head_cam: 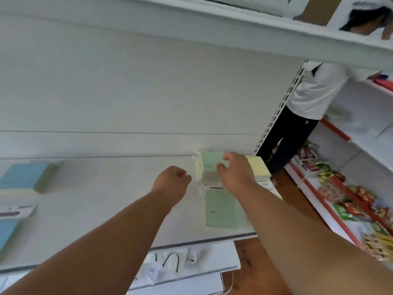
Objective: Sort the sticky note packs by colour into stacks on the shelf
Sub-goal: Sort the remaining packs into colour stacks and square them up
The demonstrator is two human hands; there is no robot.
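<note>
On the white shelf [106, 188] a stack of green sticky note packs [209, 165] stands against the back wall. My right hand [234, 173] hovers over its right side with fingers curled and apart, holding nothing. A yellow stack [258, 167] stands just right of it, partly hidden by my hand. One green pack [221, 209] lies flat nearer the front edge. My left hand [172, 179] is a loose fist just left of the green stack, with nothing in it. A blue stack [23, 177] sits far left.
A second blue pack [6, 231] lies at the left edge below a white label [14, 211]. Another person [308, 99] stands at the right by snack shelves [350, 209]. An upper shelf [255, 28] hangs overhead. White items lie on the lower shelf [170, 262].
</note>
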